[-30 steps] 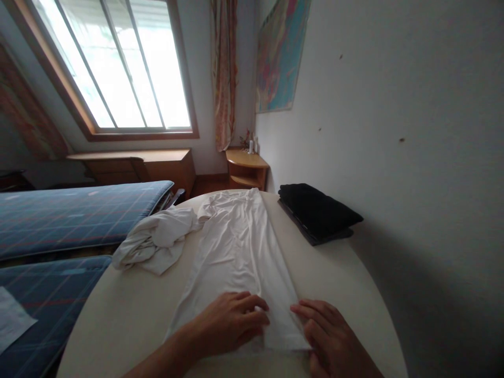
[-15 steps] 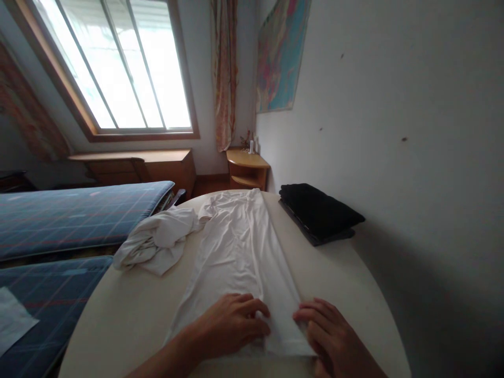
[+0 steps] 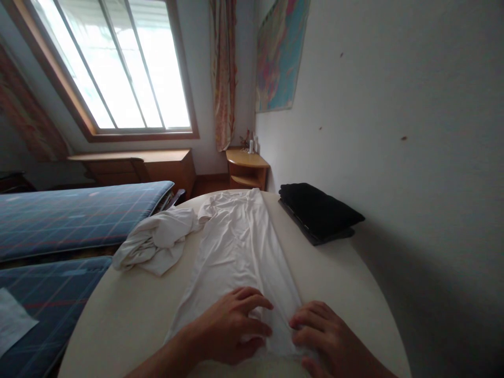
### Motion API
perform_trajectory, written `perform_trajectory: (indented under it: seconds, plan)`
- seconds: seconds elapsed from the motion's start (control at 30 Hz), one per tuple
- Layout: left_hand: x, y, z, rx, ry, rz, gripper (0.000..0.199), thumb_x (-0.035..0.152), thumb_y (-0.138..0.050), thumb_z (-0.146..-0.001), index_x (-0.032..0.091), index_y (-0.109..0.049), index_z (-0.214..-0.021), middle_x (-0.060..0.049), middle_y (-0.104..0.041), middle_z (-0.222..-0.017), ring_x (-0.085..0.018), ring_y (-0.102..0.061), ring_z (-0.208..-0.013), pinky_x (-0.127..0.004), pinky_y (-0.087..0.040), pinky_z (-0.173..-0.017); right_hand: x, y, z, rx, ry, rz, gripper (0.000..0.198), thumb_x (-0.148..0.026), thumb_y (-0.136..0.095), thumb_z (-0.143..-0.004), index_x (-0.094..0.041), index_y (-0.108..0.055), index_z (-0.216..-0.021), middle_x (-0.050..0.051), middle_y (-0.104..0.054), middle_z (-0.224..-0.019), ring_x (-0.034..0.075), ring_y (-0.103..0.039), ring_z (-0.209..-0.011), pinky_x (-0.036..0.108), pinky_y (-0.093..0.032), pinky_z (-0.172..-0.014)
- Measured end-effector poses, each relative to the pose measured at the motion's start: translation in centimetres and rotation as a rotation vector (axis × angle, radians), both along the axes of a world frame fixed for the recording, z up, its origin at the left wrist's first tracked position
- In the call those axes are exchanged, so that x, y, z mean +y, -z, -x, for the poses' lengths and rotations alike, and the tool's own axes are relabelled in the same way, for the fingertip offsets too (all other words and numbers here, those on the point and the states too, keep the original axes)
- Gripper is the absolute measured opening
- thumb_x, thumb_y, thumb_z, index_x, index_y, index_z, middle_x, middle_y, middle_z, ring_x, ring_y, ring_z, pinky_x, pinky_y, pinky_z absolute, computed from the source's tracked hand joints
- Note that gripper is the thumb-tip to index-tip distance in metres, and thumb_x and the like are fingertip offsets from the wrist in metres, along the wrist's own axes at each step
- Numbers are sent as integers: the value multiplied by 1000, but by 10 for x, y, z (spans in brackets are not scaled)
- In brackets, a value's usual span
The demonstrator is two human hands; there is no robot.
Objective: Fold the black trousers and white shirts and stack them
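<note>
A white shirt (image 3: 232, 247) lies lengthwise on the round table, wrinkled, with a long strip folded along its right side. My left hand (image 3: 236, 325) rests over the near part of the shirt, fingers bent and spread apart, the tips beside the folded strip. At the near right corner, my right hand (image 3: 328, 336) has its fingers curled at the shirt's edge, with some cloth between fingers and thumb. The hem is partly hidden behind both hands.
A crumpled white cloth (image 3: 157, 241) sits at the table's left edge. Folded black clothes (image 3: 318, 212) are stacked at the right, near the wall. Blue plaid mattresses (image 3: 82, 215) stand left of the cream table (image 3: 122, 310). A small corner shelf (image 3: 248, 159) is beyond.
My right hand has moved slightly left, and the shirt's near right corner has shifted inward with it. The fingers of my left hand have spread a little wider.
</note>
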State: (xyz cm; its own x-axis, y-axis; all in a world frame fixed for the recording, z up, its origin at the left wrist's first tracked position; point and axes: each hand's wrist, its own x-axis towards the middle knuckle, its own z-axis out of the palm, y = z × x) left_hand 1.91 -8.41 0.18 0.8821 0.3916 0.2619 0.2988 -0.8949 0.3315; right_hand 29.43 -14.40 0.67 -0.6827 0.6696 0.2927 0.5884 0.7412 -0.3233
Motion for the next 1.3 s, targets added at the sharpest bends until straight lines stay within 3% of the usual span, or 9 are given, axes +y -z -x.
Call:
perform_trajectory:
  seconds: [0.17, 0.3, 0.43, 0.6, 0.73, 0.83, 0.97, 1.17, 1.3]
  plan:
    - [-1, -6, 4, 44, 39, 100, 36, 35, -68, -85, 36, -67, -122, -1, -53, -145, -29, -45, -136, -46, -40, -112, 23, 7, 10, 30, 188, 29, 31, -28, -42, -100, -20, -60, -76, 3, -64, -72, 17, -60, -73, 32, -46, -77]
    - [-1, -6, 4, 48, 32, 105, 35, 36, -69, -84, 35, -69, -119, -2, -58, -136, -29, -45, -136, -46, -37, -115, 70, 9, 24, 34, 292, 43, 27, -23, -43, -97, -19, -64, -115, 9, -70, -111, 21, -64, -105, 35, -48, -94]
    - [-1, -3, 5, 26, 30, 126, 38, 31, -67, -83, 33, -66, -122, -2, -62, -129, -26, -49, -133, -43, -35, -116, 123, 13, 36, -66, 472, 36, 48, -27, -39, -98, -11, -50, -141, 16, -52, -146, 25, -47, -136, 40, -35, -114]
    - [-2, -1, 3, -14, 64, 181, 35, 35, -67, -84, 31, -68, -119, -3, -67, -117, -19, -65, -102, -33, -49, -97, 155, 29, 33, -210, 596, 151, 57, -41, -34, -100, -18, -40, -151, 10, -34, -160, 29, -26, -148, 50, -20, -119]
    - [-2, -4, 1, 2, 41, 153, 23, 36, -58, -93, 32, -71, -112, -3, -68, -121, -21, -61, -115, -37, -46, -103, 157, 31, 29, -189, 798, 87, 56, -35, -33, -98, -10, -46, -147, 16, -33, -159, 33, -24, -148, 55, -16, -119]
    - [-1, -7, 3, 78, 18, 142, 35, 38, -60, -92, 36, -64, -127, -3, -48, -151, -32, -38, -143, -51, -33, -117, 151, 24, 38, -137, 628, 14, 53, -29, -31, -99, -12, -47, -146, 12, -33, -160, 27, -23, -149, 48, -14, -121]
    - [-5, -12, 4, 129, 40, 184, 46, 37, -56, -95, 41, -51, -141, -1, -31, -162, -35, -26, -148, -58, -26, -119, 140, 21, 55, -151, 316, 127, 56, -44, -30, -103, -22, -37, -153, 5, -29, -162, 24, -20, -151, 46, -17, -122]
    - [-13, -19, -1, 124, 112, 204, 49, 41, -52, -98, 35, -45, -146, -5, -34, -160, -29, -36, -145, -50, -33, -118, 138, 27, 56, -215, 311, 203, 64, -55, -34, -100, -24, -29, -157, 5, -20, -165, 25, -11, -152, 47, -11, -123]
    - [-5, -12, 9, 113, -52, 159, 52, 29, -56, -95, 30, -47, -145, -7, -33, -160, -29, -33, -146, -49, -36, -116, 139, 28, 53, -228, 311, 209, 65, -57, -33, -100, -24, -29, -157, 5, -19, -164, 26, -12, -152, 49, -11, -122]
